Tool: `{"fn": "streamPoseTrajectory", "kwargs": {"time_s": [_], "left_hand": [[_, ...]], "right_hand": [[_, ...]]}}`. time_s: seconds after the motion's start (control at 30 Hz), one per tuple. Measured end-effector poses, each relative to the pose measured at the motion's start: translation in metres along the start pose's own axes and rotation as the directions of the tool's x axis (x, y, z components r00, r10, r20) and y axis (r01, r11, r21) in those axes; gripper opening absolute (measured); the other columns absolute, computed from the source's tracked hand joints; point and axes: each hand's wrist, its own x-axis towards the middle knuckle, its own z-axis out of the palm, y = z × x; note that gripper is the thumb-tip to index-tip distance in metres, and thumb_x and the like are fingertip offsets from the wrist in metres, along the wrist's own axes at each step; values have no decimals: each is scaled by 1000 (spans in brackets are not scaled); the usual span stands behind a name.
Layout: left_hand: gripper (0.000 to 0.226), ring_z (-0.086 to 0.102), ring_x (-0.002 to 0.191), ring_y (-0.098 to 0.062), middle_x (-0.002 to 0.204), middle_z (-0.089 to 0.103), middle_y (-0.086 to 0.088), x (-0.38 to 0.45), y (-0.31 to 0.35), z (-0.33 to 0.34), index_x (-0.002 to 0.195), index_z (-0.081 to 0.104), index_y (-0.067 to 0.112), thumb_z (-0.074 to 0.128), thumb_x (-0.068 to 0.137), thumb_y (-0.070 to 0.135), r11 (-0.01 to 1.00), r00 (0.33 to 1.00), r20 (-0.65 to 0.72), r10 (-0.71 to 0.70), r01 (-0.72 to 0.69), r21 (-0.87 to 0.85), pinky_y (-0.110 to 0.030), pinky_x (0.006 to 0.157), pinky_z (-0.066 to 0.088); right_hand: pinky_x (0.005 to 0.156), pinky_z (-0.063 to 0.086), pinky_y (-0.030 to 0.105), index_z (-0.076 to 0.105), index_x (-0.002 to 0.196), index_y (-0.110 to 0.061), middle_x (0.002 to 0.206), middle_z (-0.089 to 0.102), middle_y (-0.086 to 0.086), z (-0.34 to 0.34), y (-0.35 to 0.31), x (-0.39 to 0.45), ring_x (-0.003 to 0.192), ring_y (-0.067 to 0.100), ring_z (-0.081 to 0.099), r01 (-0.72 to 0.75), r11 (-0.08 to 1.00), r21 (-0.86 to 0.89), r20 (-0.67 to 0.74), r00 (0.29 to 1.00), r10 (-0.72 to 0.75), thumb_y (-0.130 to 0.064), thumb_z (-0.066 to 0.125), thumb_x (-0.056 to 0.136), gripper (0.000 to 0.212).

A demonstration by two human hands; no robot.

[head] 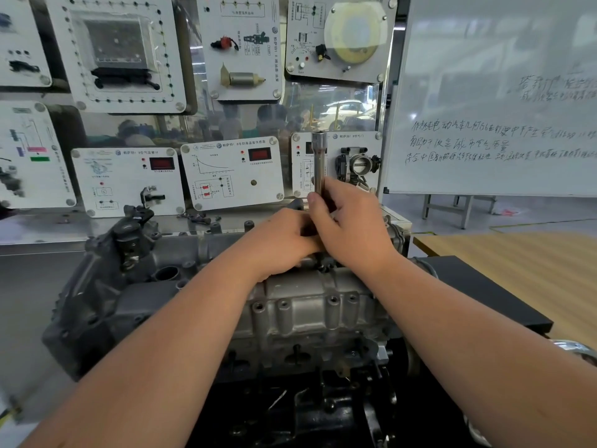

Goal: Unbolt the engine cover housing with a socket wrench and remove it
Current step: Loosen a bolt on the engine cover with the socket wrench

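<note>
Head-worn camera looks forward and down — close over the engine [300,305].

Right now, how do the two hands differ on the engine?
The right hand grips the upright socket tool, thumb against the shaft; the left hand is curled low beside the tool's base, and what it holds is hidden. The right hand sits higher and further back than the left hand. Both meet over the top of the silver engine cover, forearms reaching in from below.
</note>
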Motion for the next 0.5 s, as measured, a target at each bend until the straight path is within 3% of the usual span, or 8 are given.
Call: {"fn": "streamPoseTrajectory", "kwargs": {"time_s": [0.07,0.13,0.2,0.27,0.37,0.43,0.5], "left_hand": [[10,64,58,3,73,72,18,1,-1,-1,80,70,45,62,75,41,1000,1000,-14,-1,1,21,-35,63,56],[3,66,60,2,75,73,16,3,-2,0,86,69,35,67,84,36,998,999,-33,30,-28,56,-30,58,51],[5,70,64,1,76,74,13,4,-3,0,92,69,31,70,87,30,997,998,-43,38,-35,62,-23,56,48],[4,69,62,2,74,73,17,4,-3,0,87,67,32,70,86,30,998,998,-44,33,-31,52,-19,53,46],[6,67,66,-1,75,73,18,2,-2,1,79,70,44,65,80,41,999,1000,-22,23,-23,-25,-31,65,55],[18,65,61,2,71,72,19,-1,0,0,73,68,56,61,78,40,998,999,6,41,-41,-48,-33,65,53],[15,63,57,2,69,71,20,-1,1,0,73,68,55,61,76,42,999,999,19,48,-47,-20,-33,63,53]], "right_hand": [[57,34,23,56,78,-4,64,51,1,0,-1,1,61,16,47,11,1000,6,-24,1000,-10,-12,62,96,21],[65,42,19,65,102,-10,76,59,-3,0,-1,1,70,11,55,-22,999,34,-19,1000,23,-22,67,95,14],[72,49,23,61,126,-10,87,64,-3,0,-1,0,80,13,61,-90,994,64,-12,996,91,-26,70,93,37],[73,51,28,61,121,-7,87,63,-4,0,0,-1,81,15,62,-90,994,60,-35,995,92,-22,69,94,32],[70,49,36,63,104,-3,82,67,4,0,2,-1,76,21,62,-92,994,65,-54,994,96,-17,62,95,17],[67,46,40,62,96,0,77,65,11,0,3,-1,72,26,60,-82,995,48,-56,995,85,-17,60,95,17],[66,45,41,63,91,2,75,65,12,1,1,-1,71,27,60,-62,998,32,-64,996,64,-21,61,95,23]]}}
